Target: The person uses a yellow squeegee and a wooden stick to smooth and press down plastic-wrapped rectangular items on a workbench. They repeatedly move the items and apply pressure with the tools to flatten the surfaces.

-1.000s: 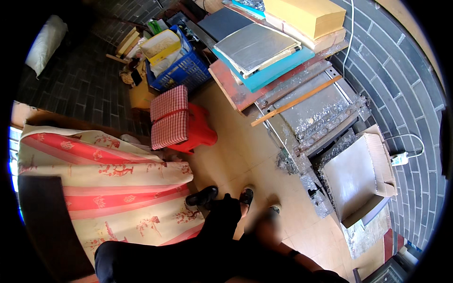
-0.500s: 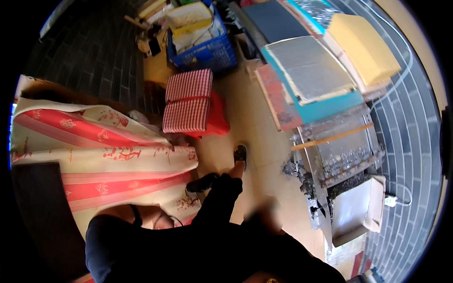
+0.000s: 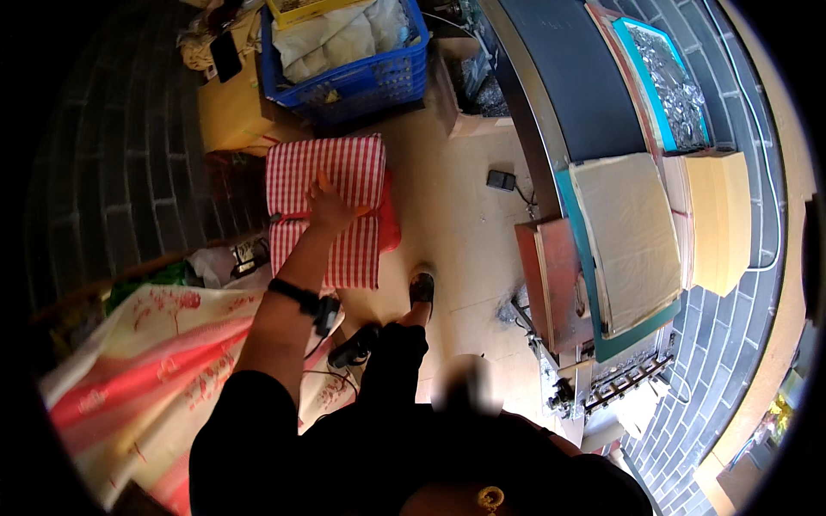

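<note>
R hand hidden, can't tell state. L hand (image 3: pixel 329 211) on checked cushion (image 3: pixel 353 168), ctr-left of frame; grip unclear. Room to move: floor (image 3: pixel 465 245) mid-frame, btwn cushion's R edge & red-brown board (image 3: pixel 564 288). Blue basket (image 3: pixel 370 90) beyond, upper left.

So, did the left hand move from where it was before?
Yes: the left hand moved forward, from well short of the red-checked cushion to over it.

Red stool (image 3: pixel 391 225) mostly hidden — checked cushion (image 3: pixel 348 165) over it, strap (image 3: pixel 287 217) partly under left hand (image 3: pixel 330 209), blue crate (image 3: pixel 379 86) cropped above
</note>
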Available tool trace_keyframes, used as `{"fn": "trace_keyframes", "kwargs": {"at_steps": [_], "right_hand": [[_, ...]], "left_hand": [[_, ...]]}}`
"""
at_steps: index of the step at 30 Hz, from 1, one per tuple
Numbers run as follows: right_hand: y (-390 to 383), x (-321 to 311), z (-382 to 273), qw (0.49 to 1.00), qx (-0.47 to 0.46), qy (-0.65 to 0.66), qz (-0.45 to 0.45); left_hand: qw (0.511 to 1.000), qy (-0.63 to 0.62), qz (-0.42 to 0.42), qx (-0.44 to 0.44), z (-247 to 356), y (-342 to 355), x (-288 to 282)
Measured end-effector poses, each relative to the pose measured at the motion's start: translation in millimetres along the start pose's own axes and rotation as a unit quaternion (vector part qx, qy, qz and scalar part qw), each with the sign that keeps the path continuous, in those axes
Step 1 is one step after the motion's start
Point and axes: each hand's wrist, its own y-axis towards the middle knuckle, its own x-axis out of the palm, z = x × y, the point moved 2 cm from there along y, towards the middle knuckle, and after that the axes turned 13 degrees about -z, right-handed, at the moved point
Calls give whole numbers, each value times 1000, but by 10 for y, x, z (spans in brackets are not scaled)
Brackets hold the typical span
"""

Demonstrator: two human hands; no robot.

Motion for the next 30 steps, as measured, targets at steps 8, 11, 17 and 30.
{"fn": "trace_keyframes", "kwargs": {"at_steps": [8, 11, 17, 30], "right_hand": [[-543, -794, -119, 952, 16, 145, -267], [-578, -895, -177, 935, 8, 193, -297], [-218, -1040, -40, 940, -32, 205, -272], [198, -1743, -309, 945, -76, 270, -168]], "left_hand": [[924, 46, -200, -322, 352, 874, 326], [920, 63, -197, -333, 299, 1054, 395], [911, 57, -107, -395, 352, 1109, 542], [881, 92, -464, 24, 273, 1146, 127]]}}
